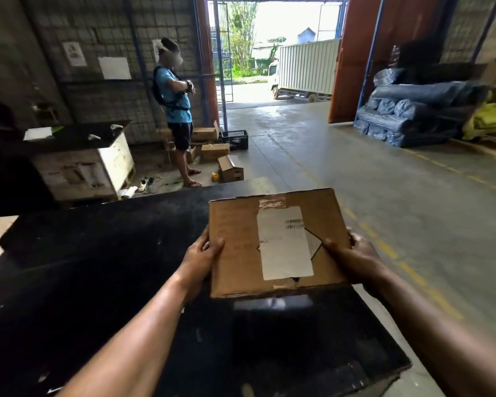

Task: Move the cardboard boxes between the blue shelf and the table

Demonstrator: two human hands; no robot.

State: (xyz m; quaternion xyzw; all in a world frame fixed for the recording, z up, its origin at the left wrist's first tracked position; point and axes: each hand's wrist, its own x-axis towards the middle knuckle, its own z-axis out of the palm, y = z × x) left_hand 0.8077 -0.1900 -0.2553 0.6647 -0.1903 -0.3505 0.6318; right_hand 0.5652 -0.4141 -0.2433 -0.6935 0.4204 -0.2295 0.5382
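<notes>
Cardboard box [235, 265] is held over the far right part of a wide black surface [98, 267]; whether its underside touches that surface cannot be told. Grey concrete floor [355, 167], marked with a dashed yellow line, is seen to the right and beyond. Dark wrapped rolls [413, 116] are stacked by the right wall, and a white truck [307, 70] is parked outside the open doorway. A second black-topped bench [83, 156] is set by the left wall, with a person in a blue shirt [178, 110] beside it. The box is gripped at its left edge by the left hand [202, 255] and at its right edge by the right hand [352, 255]; on each, the thumb is laid on the top face and the fingers [354, 237] are wrapped round the edge. A white label [284, 242] is stuck on the top face. Smaller boxes [230, 169] and a black crate [235, 138] are seen on the floor near the person.
</notes>
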